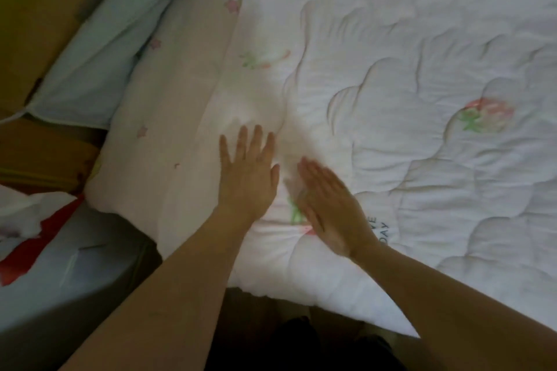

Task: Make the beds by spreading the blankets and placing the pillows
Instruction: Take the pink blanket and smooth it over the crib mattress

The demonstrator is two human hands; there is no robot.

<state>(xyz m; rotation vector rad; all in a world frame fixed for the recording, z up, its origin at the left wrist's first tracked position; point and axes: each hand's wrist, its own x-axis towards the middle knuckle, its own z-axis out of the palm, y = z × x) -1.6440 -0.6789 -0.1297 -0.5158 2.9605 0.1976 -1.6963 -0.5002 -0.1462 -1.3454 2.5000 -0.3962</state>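
Observation:
A white quilted blanket (407,75) with strawberry prints lies spread over the bed and fills most of the view. My left hand (248,173) presses flat on it near its front edge, fingers straight and spread. My right hand (327,205) lies flat beside it, slightly blurred, fingers together and pointing up-left over a strawberry print. A pale blue pillow (99,60) lies at the blanket's left edge, partly tucked under it.
Brown cardboard (36,9) stands along the far left. A second bed's pale sheet (69,274) with white and red cloth (27,238) on it is at lower left. A dark gap (295,337) of floor lies below the blanket's front edge.

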